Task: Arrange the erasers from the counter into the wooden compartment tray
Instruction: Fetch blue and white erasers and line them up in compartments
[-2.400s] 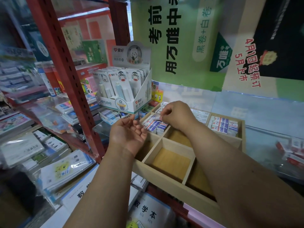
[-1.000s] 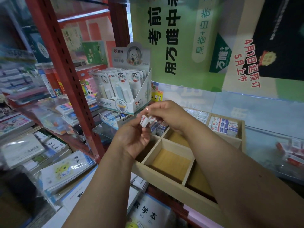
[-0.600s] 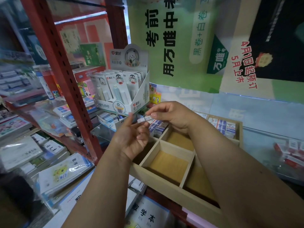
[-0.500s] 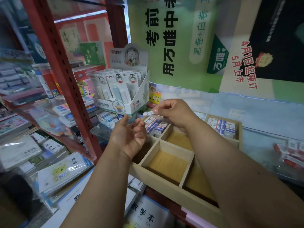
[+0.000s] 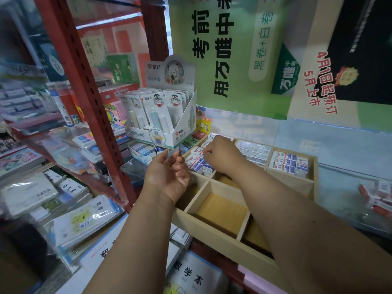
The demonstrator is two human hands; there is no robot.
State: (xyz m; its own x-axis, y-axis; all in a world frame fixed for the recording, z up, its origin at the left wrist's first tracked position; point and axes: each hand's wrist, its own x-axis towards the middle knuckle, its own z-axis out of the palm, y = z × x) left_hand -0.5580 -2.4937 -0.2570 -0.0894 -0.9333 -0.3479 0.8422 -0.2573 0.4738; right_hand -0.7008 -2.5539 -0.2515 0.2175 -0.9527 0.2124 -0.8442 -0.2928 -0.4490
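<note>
The wooden compartment tray (image 5: 214, 233) sits on the glass counter. Its far compartments hold rows of boxed erasers: blue-and-white ones (image 5: 196, 164) at the left, white ones (image 5: 255, 150) in the middle, more (image 5: 289, 164) at the right. The near compartments show bare wood. My right hand (image 5: 221, 154) reaches over the far-left compartment, fingers curled down, pinching a small eraser (image 5: 201, 150) just above the row. Beside the tray's left edge my left hand (image 5: 169, 176) lies palm up, fingers relaxed, holding nothing.
Red-and-white erasers (image 5: 379, 198) lie loose on the counter at the far right. A white display box of carded items (image 5: 163, 124) stands just behind my left hand. A red shelf post (image 5: 84, 85) and stacked booklets (image 5: 82, 221) fill the left side.
My right hand took an eraser from my left palm, lifted it, then lowered it onto the far-left compartment. My left hand stayed palm up.
</note>
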